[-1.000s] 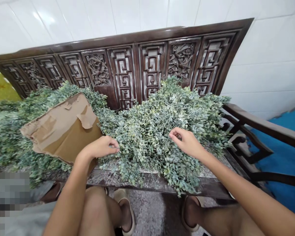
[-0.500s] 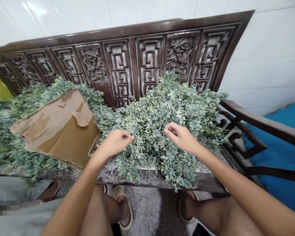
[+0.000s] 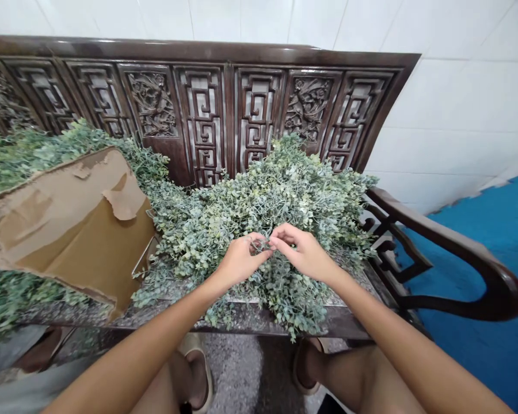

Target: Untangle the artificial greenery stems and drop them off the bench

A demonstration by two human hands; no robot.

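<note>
A large heap of grey-green artificial leafy greenery (image 3: pixel 224 213) lies on a dark wooden bench (image 3: pixel 349 328). In front of the heap's middle, my left hand (image 3: pixel 244 259) is closed in a pinch, with a thin leafy stem (image 3: pixel 260 246) showing between thumb and fingers. My right hand (image 3: pixel 302 250) meets it from the right, its thumb and fingertips pinched at the end of that stem. The fingertips of both hands almost touch. What lies right inside the right pinch is too small to see clearly.
A torn brown cardboard piece (image 3: pixel 82 230) rests on more greenery at the left, with a thin metal wire (image 3: pixel 143 256) by its edge. The bench has a carved backrest (image 3: pixel 231 123) and a right armrest (image 3: pixel 440 238). A blue surface (image 3: pixel 470 230) lies beyond it.
My hands were apart over the greenery and have come together at its middle, the stem now between them. The view has shifted, so the cardboard appears farther left.
</note>
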